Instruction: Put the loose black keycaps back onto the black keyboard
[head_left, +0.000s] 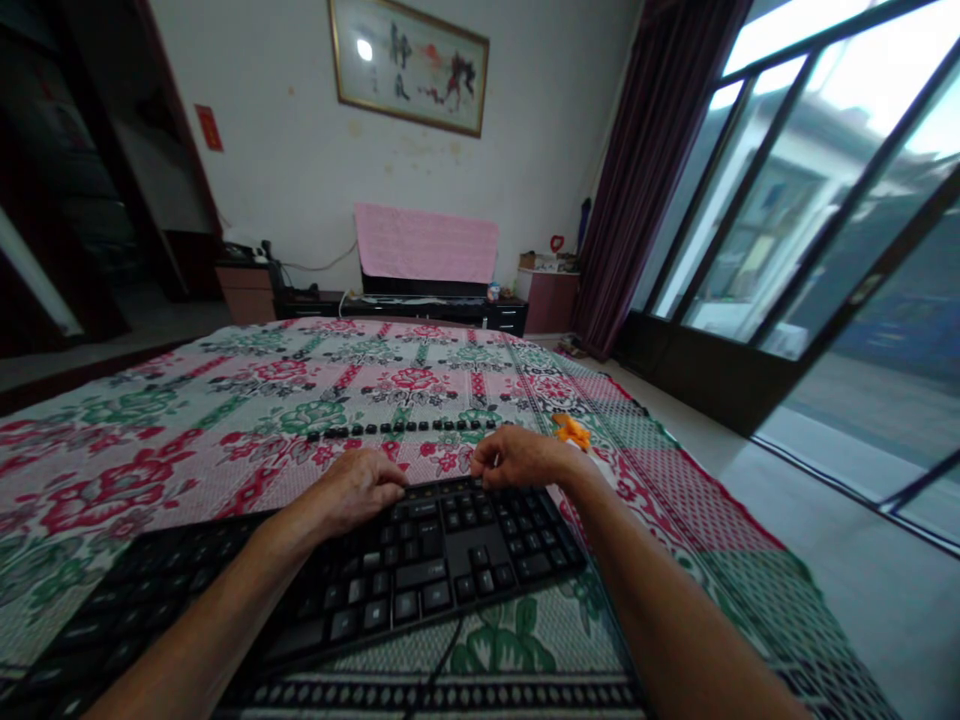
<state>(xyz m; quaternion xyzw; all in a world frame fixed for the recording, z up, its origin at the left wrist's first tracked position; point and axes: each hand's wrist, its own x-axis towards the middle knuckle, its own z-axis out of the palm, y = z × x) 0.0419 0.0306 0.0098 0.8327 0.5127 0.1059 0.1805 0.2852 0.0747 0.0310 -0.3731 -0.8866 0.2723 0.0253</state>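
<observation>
A long black keyboard [472,548] lies slanted on the patterned cloth. Along its back edge, part of the top row shows bare sockets with the keycaps off. My left hand [356,490] is closed at that edge, thumb and fingers gripping it left of the bare strip. At the right end of the strip, my right hand [525,457] pinches something small with a whitish tip, too small to make out, just above the keyboard. Behind both hands, several loose black keycaps [397,427] stand in a row on the cloth. My left forearm hides part of the keys.
The floral tablecloth [300,385] covers the wide surface. A crumpled orange cloth [572,431] lies beyond my right wrist, with something white beside it. The keyboard's cable [448,655] runs toward me. A low cabinet and a pink-covered screen [427,245] stand by the wall.
</observation>
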